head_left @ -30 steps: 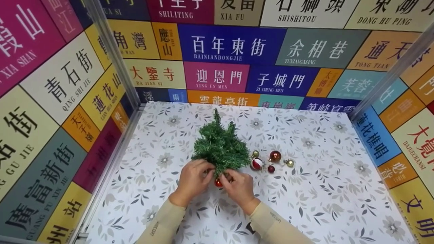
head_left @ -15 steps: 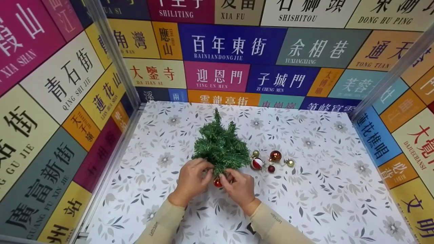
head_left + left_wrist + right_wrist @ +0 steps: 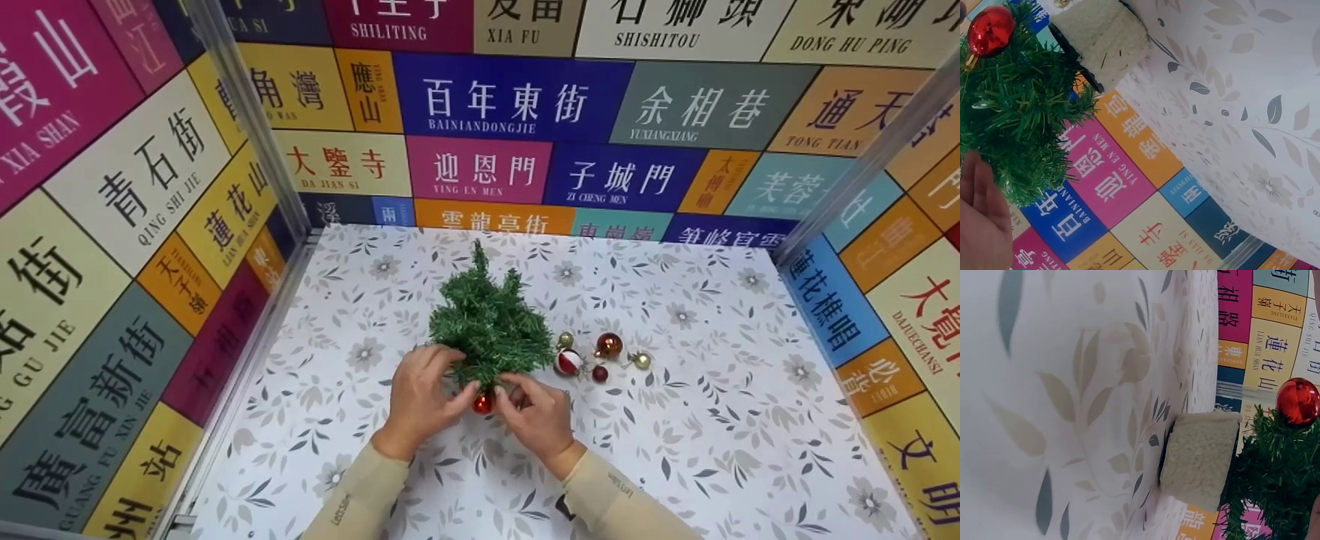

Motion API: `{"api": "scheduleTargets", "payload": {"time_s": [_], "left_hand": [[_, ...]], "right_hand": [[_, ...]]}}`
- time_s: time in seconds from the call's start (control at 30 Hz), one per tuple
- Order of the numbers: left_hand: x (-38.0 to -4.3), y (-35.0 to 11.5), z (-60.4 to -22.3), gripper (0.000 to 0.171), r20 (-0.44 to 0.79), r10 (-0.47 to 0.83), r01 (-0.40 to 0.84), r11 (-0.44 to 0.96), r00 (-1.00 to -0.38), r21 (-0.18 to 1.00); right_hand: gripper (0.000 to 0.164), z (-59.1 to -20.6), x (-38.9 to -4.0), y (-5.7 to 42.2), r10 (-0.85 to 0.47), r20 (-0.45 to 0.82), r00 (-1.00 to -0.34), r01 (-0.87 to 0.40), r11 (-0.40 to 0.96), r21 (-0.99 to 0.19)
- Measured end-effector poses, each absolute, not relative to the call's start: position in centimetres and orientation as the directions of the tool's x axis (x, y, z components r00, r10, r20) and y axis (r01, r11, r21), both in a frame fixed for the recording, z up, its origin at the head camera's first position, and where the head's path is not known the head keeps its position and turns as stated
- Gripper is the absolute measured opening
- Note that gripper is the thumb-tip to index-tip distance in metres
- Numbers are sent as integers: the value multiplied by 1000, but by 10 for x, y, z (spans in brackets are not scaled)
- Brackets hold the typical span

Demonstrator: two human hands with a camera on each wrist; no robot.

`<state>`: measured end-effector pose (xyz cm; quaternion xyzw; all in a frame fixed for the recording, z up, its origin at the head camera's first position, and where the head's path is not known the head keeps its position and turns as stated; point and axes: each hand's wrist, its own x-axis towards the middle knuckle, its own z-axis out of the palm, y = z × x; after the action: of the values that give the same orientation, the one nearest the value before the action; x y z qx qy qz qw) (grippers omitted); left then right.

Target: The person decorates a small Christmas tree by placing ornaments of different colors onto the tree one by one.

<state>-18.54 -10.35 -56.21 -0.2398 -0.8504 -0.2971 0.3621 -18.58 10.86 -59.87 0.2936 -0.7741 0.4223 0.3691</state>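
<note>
A small green artificial Christmas tree stands on the table, its pale, rough-sided base showing in the right wrist view. From a front branch hangs a shiny red bauble, with a gold cap visible in the left wrist view. My left hand is at the tree's left front, its fingers by the branches and the thumb just left of the bauble. Close to the bauble's right side is my right hand, thumb and forefinger slightly apart. Both wrist views show the bauble with no fingers around it.
Right of the tree lie loose baubles: a red-and-white one, a brown one, a small dark red one and small gold ones. Sign-covered panels enclose the patterned tabletop.
My hands have drawn apart around the bauble. The right thumb has shifted right off it, and the left fingers have spread. The tree and the loose baubles stay in place.
</note>
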Motion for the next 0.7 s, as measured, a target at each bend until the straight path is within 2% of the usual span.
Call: {"api": "scheduleTargets", "payload": {"time_s": [0.27,0.4,0.57,0.7], "left_hand": [[-186,-100,-565,83,734,66,484,791,-676,374],[-185,-99,-567,100,697,27,423,811,-717,404],[-185,-98,-567,111,629,1,372,807,-778,459],[-185,-97,-568,114,595,7,362,800,-804,479]], "right_hand": [[23,-600,-187,124,-171,839,-516,-790,474,-389],[18,-602,-191,138,-188,842,-506,-781,514,-355],[16,-606,-199,156,-207,836,-508,-755,574,-316],[18,-610,-204,169,-217,837,-502,-737,613,-284]]}}
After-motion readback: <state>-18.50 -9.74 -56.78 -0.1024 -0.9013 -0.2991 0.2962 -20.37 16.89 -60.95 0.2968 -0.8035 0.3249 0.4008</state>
